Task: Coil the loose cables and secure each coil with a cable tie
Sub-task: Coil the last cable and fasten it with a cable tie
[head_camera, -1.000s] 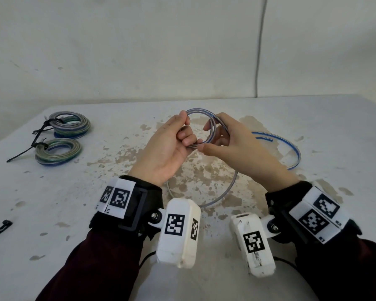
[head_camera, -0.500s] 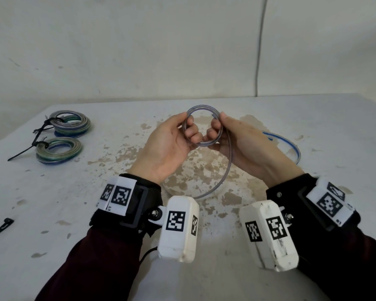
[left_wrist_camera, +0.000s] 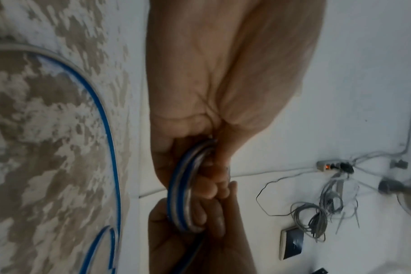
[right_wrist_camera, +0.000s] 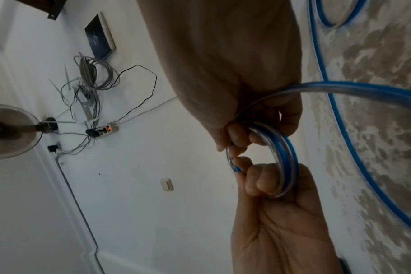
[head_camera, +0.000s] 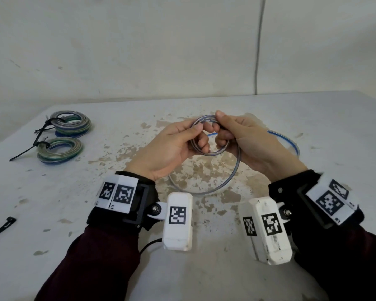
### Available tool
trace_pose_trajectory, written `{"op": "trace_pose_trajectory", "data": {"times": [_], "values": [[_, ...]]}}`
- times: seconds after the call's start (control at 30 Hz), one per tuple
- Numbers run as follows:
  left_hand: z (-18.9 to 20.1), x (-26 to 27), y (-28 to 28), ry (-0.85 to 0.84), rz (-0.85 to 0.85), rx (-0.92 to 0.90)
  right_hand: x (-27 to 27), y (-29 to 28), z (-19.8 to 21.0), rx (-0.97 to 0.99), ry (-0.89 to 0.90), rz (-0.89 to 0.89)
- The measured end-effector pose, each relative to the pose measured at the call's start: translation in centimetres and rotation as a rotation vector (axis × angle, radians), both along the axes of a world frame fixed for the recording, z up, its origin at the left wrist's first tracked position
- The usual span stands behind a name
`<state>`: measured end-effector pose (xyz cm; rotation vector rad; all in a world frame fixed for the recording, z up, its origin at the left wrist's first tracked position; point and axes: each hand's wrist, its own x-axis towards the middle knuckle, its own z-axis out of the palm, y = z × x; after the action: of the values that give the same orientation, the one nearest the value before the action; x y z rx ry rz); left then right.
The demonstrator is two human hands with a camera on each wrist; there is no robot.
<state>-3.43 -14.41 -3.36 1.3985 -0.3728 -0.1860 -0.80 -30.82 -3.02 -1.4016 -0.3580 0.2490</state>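
On the table (head_camera: 204, 268): two tied coils (head_camera: 72, 124) far left, one spare cable tie (head_camera: 0, 227) at the left edge.
Your left hand (head_camera: 169, 148) and right hand (head_camera: 252, 144) both grip one clear, blue-striped cable (head_camera: 211, 152), coil raised mid-table; right thumb moved to the coil's top, tail loop smaller.

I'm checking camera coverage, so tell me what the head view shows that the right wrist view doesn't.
Only the head view shows the two tied coils at the table's far left and a loose black cable tie near the left edge. Only the right wrist view shows the room beyond: a power strip and tangled grey wires. Both show the left hand and right hand holding the small blue cable coil, with slack trailing onto the table.
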Motion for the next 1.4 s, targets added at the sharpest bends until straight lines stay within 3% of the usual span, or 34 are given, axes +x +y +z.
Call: {"op": "trace_pose_trajectory", "data": {"times": [0.23,0.4,0.63,0.83,0.97,1.1,1.27,1.4], "values": [[-0.2,0.2,-0.6,-0.065,0.142,-0.068,-0.2,0.4,0.1,0.133,0.015,-0.030],[-0.7,0.3,-0.4,-0.079,0.179,0.114,0.3,-0.3,0.1,0.257,0.060,-0.082],[-0.9,0.4,-0.6,-0.060,0.261,0.118,0.1,-0.2,0.0,0.189,0.048,-0.067],[0.5,-0.1,-0.2,0.104,0.100,0.067,-0.6,0.1,0.1,-0.045,0.015,0.054],[0.3,-0.3,0.0,0.006,0.032,0.199,-1.2,-0.1,0.5,-0.115,0.051,0.133],[0.1,-0.3,-0.2,-0.093,-0.032,0.191,-1.1,-0.5,0.8,-0.113,0.044,0.112],[-0.3,-0.1,-0.6,-0.173,0.073,0.247,-0.8,-0.3,0.4,-0.110,0.046,0.082],[-0.3,0.1,-0.5,-0.168,0.181,0.132,-0.8,-0.2,0.5,-0.024,0.125,0.132]]}}
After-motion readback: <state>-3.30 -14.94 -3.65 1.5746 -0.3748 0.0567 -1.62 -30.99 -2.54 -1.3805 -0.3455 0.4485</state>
